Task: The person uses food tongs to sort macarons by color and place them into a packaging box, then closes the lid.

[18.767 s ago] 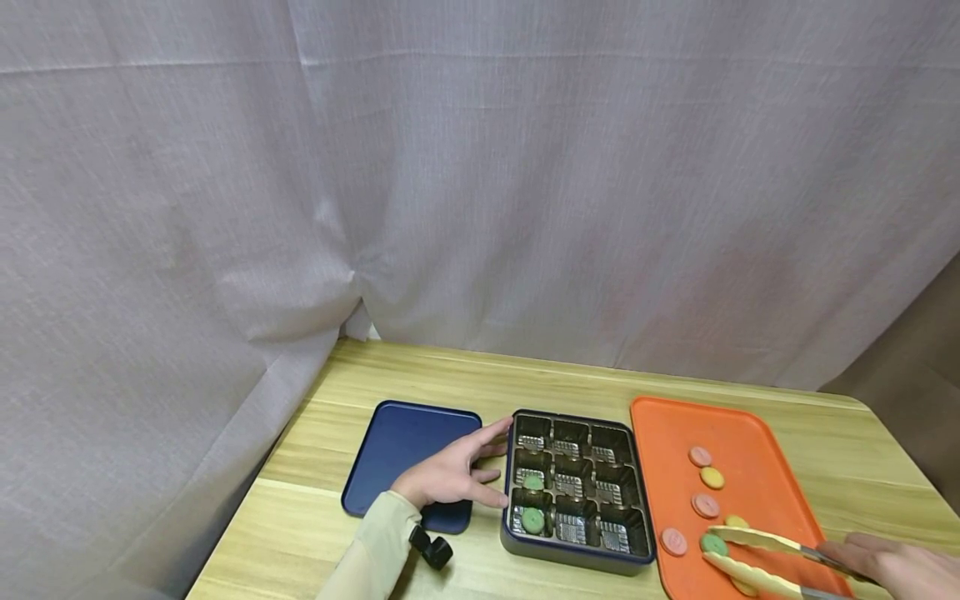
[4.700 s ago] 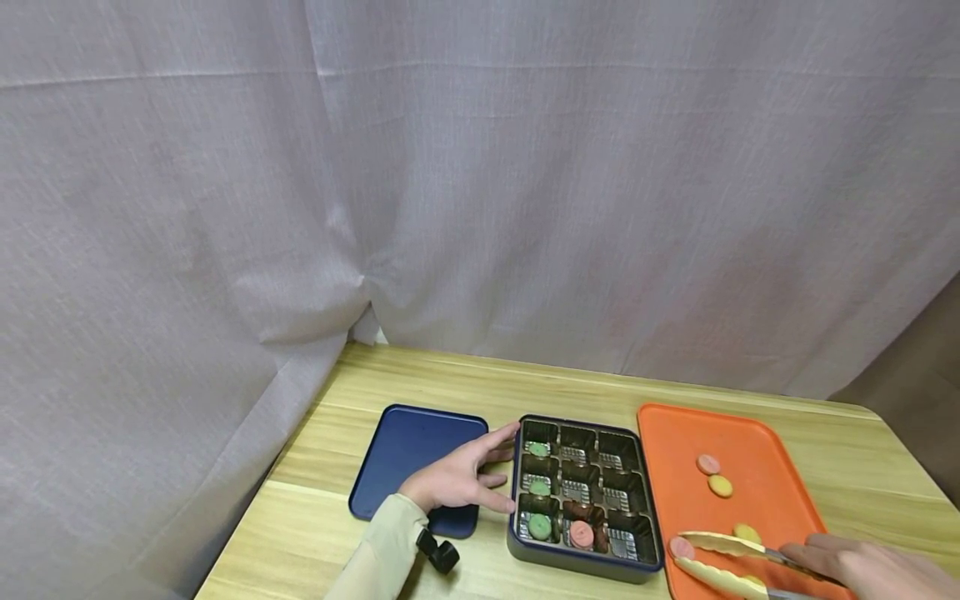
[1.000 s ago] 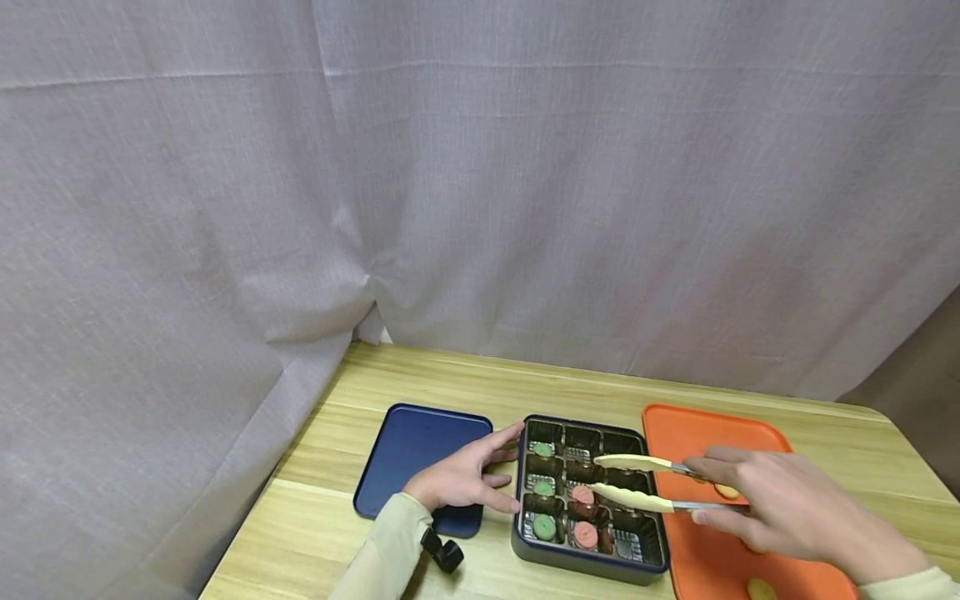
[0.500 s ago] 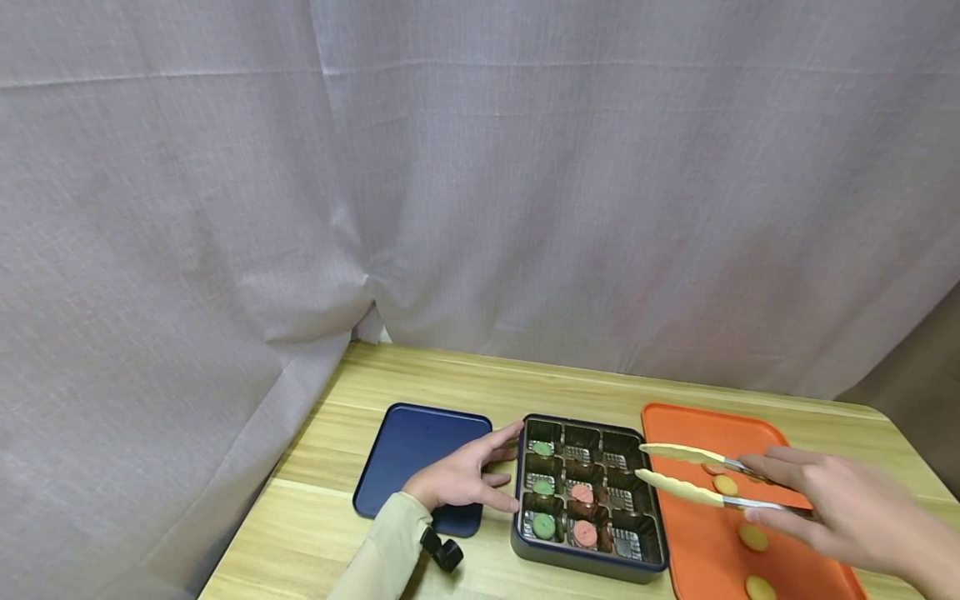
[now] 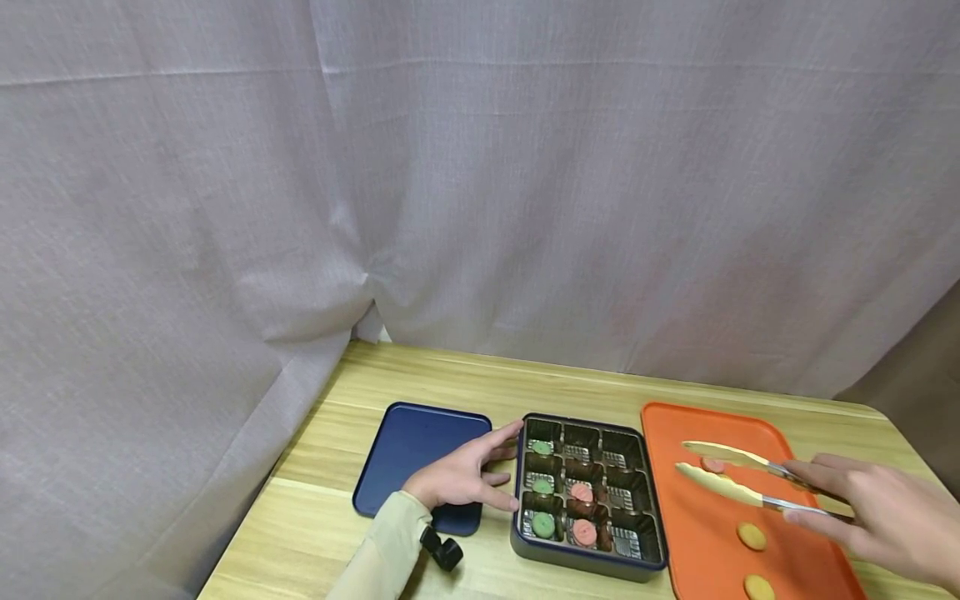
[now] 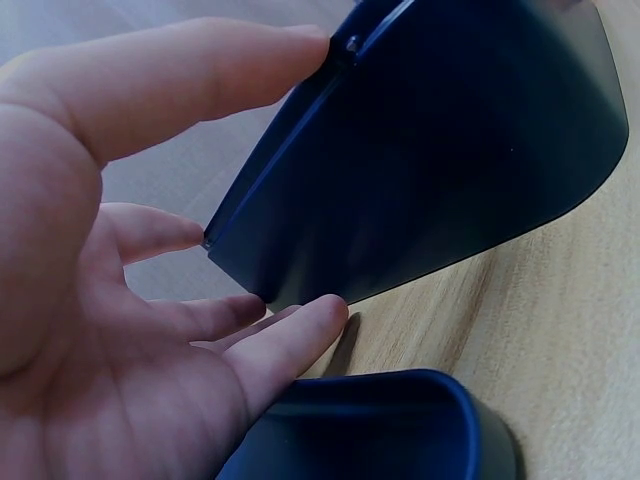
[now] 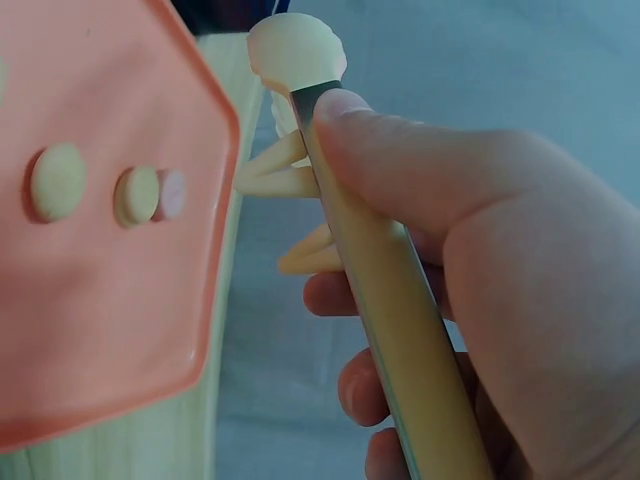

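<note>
Five of nine compartments in the box (image 5: 585, 560) hold a piece in the head view, three green pieces (image 5: 543, 525) in the left column and two pink pieces (image 5: 584, 532) in the near and middle compartments of the middle column; the pink in the centre is new since a few seconds ago, and the tongs (image 5: 720, 484), over the box a second ago, are now above the tray (image 5: 697, 533), tips apart with nothing gripped; the right hand (image 5: 877, 508) holds their handle; one more pink (image 5: 711, 465) shows between the arms, with yellow pieces (image 5: 752, 536) nearer; four compartments lack a piece, so the filling looks a little past half done.

In the left wrist view, the left hand (image 6: 150, 340) has its fingers spread, touching the box's side without wrapping it, probably steadying it; the lid (image 6: 370, 430) lies beside.

In the right wrist view, the thumb presses along the tongs; that pink sits just beside a yellow.
</note>
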Action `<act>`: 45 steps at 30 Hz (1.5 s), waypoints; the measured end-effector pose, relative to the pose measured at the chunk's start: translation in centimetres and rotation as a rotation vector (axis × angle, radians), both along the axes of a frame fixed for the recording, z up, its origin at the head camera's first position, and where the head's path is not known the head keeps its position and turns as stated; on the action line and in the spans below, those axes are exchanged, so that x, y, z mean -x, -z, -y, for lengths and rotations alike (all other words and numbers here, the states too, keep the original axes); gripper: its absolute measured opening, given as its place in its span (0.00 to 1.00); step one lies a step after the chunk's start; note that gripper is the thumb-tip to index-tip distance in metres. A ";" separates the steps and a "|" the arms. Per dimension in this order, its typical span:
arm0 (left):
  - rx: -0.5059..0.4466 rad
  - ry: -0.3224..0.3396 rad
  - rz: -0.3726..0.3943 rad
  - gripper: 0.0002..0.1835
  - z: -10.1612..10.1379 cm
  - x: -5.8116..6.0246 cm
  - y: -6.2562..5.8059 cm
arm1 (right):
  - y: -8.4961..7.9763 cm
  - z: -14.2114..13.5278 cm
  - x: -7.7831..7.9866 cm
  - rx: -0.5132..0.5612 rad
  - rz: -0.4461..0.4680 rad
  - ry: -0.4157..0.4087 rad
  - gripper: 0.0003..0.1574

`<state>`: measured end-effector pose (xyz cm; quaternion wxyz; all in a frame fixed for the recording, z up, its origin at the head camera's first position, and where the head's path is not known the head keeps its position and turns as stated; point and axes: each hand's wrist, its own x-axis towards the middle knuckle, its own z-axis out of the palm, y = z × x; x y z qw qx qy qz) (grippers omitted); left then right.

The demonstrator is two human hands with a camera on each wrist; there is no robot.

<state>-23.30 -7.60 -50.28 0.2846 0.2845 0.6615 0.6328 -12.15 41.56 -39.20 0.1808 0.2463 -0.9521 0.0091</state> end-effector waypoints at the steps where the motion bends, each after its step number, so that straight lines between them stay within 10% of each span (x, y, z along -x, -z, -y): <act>1: 0.000 -0.002 0.003 0.61 0.0 0.0 0.0 | 0.2 -0.3 0.1 0.002 0.000 -0.001 0.32; 12: 0.000 -0.010 0.003 0.60 0.0 -0.1 -0.1 | 2.1 -2.9 0.6 0.019 0.004 0.049 0.30; 20: -0.001 -0.008 0.000 0.60 0.0 -0.1 0.0 | 1.9 -3.3 1.6 -0.091 0.271 0.292 0.38; 45: 0.004 -0.005 -0.020 0.61 0.0 0.1 0.2 | 2.1 -3.1 3.0 -0.095 0.303 0.262 0.33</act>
